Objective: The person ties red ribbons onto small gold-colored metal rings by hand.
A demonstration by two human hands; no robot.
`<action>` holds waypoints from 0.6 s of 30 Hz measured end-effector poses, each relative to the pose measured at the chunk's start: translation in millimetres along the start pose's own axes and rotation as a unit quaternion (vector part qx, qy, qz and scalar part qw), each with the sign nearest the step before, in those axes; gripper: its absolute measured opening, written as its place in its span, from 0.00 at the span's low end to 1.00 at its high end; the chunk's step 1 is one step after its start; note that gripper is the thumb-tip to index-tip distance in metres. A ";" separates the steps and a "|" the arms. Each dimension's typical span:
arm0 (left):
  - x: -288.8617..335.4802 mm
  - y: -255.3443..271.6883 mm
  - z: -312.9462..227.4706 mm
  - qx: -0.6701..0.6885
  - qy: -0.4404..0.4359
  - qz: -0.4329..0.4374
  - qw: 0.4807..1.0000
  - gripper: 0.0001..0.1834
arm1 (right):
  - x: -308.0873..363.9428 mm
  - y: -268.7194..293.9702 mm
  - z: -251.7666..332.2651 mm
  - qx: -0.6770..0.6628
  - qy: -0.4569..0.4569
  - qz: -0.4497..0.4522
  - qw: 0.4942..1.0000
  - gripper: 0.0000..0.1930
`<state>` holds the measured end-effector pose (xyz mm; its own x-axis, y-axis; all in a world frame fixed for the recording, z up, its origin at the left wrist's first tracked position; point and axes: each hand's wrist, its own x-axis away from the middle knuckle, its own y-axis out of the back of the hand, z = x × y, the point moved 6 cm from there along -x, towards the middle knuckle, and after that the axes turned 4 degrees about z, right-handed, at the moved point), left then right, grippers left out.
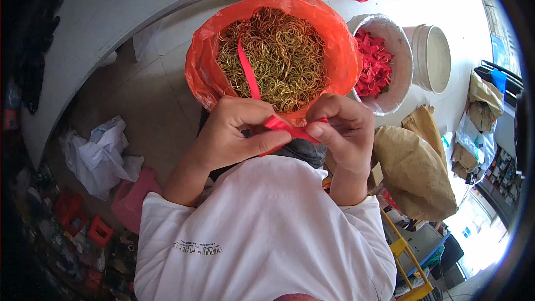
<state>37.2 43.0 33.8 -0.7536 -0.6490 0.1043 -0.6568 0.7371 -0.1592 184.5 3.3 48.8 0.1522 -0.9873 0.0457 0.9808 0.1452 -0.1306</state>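
A red ribbon is stretched between my two hands, close in front of my chest. My left hand pinches it between thumb and fingers. On the other side, my right hand pinches its other part near the thumb tip. Beyond my hands stands a container lined with an orange plastic bag, full of thin gold-coloured metal rings. A longer red strip lies over the rings and runs down behind my left hand. Whether it joins the held ribbon is hidden.
Right of the orange bag stands a white bucket of red ribbon pieces, beside a pale bucket. A brown paper sack leans at my right. Crumpled white plastic and a pink stool are at my left.
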 end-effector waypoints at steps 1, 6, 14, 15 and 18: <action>-1.4 -2.1 -2.2 0.000 0.001 0.000 1.000 0.07 | -2.1 -1.6 1.1 0.083 0.000 0.025 0.996 0.06; -3.2 1.6 2.0 0.002 0.015 -0.046 0.999 0.06 | -1.1 -10.7 -8.5 0.050 -0.073 0.006 0.996 0.06; -0.2 -5.2 23.6 0.243 0.041 -0.081 0.966 0.08 | 9.8 -20.4 -23.2 -0.070 0.007 -0.068 0.995 0.06; -0.5 -4.9 22.0 0.194 0.043 -0.074 0.977 0.08 | 7.9 -15.5 -17.5 -0.050 0.022 -0.098 0.994 0.06; -1.9 -9.1 18.1 0.162 0.009 -0.051 0.985 0.08 | 6.2 -7.6 -14.5 0.078 0.059 -0.115 0.989 0.06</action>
<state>45.1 34.1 17.3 -0.6866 -0.7107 0.1532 -0.6884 0.5679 -0.4512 176.2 -4.9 35.7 -0.0824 -0.9948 -0.0600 0.9962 -0.0840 0.0243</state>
